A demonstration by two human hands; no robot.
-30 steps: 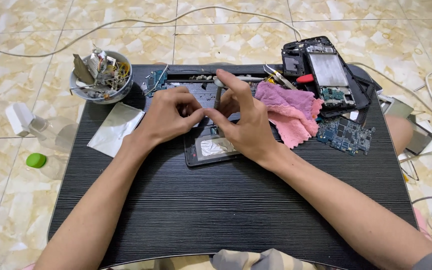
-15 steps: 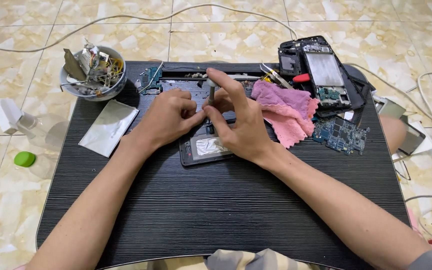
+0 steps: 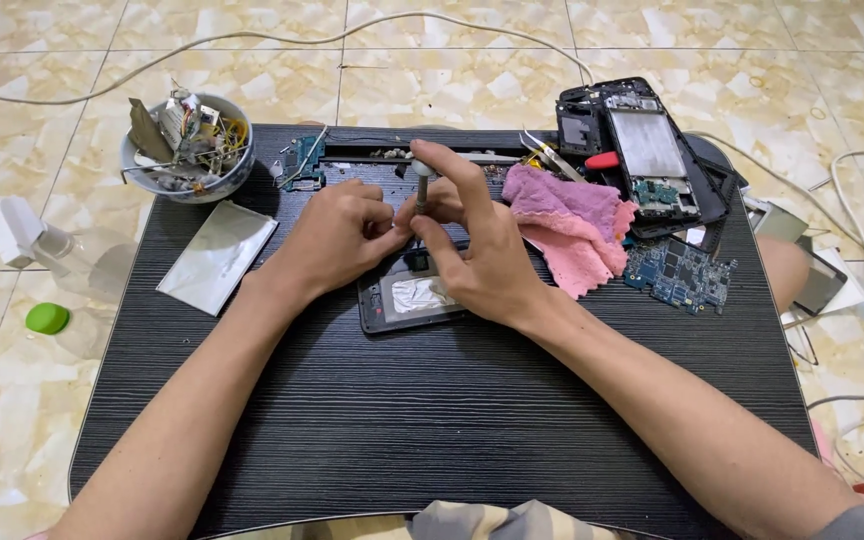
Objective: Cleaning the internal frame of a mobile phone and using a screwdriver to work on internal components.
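While leaning over the near edge of the low black table [image 3: 402,430], reaches both forearms inward to its middle. Meets there at a small dark phone [image 3: 407,300], lying flat with its back off and a silvery shield showing. Curls the left hand [image 3: 337,235] almost into a fist against the phone's upper left corner; cannot tell whether anything sits inside those fingers. Pinches the upright screwdriver [image 3: 420,185] low on its shaft with the right hand [image 3: 482,260], thumb and two fingers closed on it, forefinger arched over the cap, tip down at the phone's top end.

Looks, by the state of things, partway through: casing already opened, internals mostly in place, fasteners apparently not all dealt with.

Beyond and beside: a pink cloth [image 3: 567,225] just right, a silver pouch [image 3: 217,255] left, a blue circuit board [image 3: 680,272], a bowl of scrap parts [image 3: 187,150], stripped phone frames [image 3: 642,150] at the far right corner.
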